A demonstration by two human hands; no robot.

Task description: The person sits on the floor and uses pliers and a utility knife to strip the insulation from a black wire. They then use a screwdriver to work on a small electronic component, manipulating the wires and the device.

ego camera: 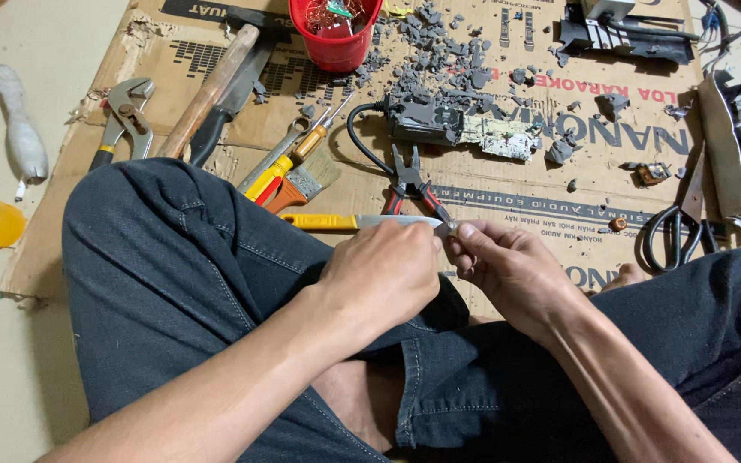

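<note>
Head view, looking down at a person seated cross-legged on the floor in dark jeans, knees spread wide and filling the lower frame. Beyond the knees lies a flattened cardboard sheet serving as a work mat, crowded with tools and debris.

Both hands meet over the gap between the knees. The left hand is curled into a loose fist, and the right hand is closed too, its thumb and fingertips pinching a small pale piece right where the two hands touch (too small to tell what it is). Whether the left hand grips the same piece is hidden by its knuckles.

Just behind the hands lies a utility knife with a yellow handle, its blade pointing toward the fingertips; I cannot tell whether it touches them. Red-handled pliers lie just beyond it. Farther back sits a broken grey device with an exposed circuit board, ringed by scattered grey fragments. A red bucket stands at the top. To the left are a wooden-handled hammer, a pipe wrench, screwdrivers and a paintbrush. Black scissors lie to the right, near the right knee.
</note>
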